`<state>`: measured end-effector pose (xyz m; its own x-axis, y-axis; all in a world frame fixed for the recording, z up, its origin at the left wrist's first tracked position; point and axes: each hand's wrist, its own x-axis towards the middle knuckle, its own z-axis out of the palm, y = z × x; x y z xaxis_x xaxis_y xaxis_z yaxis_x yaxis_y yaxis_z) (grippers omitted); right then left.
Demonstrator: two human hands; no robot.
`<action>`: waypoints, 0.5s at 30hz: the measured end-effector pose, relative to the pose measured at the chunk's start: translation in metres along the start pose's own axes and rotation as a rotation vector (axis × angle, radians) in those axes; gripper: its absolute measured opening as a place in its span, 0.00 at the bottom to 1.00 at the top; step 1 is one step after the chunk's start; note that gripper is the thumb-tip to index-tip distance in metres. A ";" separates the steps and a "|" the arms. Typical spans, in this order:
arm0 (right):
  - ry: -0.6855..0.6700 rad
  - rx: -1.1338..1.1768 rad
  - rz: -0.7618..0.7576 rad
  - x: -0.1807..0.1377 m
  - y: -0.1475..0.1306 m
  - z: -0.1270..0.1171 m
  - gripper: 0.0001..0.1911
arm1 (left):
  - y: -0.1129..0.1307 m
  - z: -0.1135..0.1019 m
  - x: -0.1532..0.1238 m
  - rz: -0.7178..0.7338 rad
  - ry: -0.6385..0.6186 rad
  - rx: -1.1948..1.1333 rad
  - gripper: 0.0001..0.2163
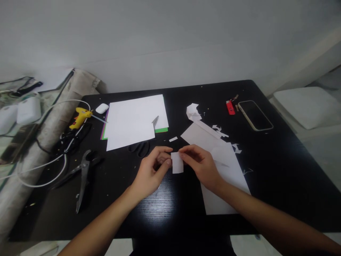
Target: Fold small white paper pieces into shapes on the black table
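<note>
A small white paper piece [177,163], roughly rectangular, is held upright between my two hands, above the dark table [160,220]. My right hand [201,163] pinches its upper right edge between thumb and fingers. At the left edge, my left hand [153,170] is closed around it, the thumb in front and the fingers partly hidden behind. Below my right forearm lie white paper sheets [226,199], with cut scraps [236,148] along their right side. Black-handled scissors [144,148] lie beyond my left hand, partly under a white sheet [133,117].
To the left are metal shears [84,167], a yellow glue gun [80,119], a white cable [64,165] and a small white case [102,108]. Crumpled paper [194,112] lies farther back. A red lighter [230,107] and a phone [255,115] are at the right.
</note>
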<state>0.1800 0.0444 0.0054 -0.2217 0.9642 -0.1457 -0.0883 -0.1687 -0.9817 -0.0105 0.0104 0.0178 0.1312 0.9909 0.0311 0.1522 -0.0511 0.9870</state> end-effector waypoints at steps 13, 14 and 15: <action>-0.169 0.172 0.029 -0.002 0.001 -0.002 0.12 | -0.002 -0.003 0.000 0.080 0.030 0.112 0.05; -0.174 0.188 0.026 -0.002 0.001 -0.002 0.13 | -0.002 -0.003 0.001 0.079 0.037 0.112 0.04; -0.177 0.201 0.023 -0.002 0.002 -0.001 0.13 | -0.002 -0.003 0.001 0.075 0.041 0.111 0.04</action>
<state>0.1813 0.0427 0.0037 -0.3905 0.9118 -0.1271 -0.2682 -0.2448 -0.9317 -0.0140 0.0117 0.0167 0.1065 0.9878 0.1132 0.2509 -0.1369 0.9583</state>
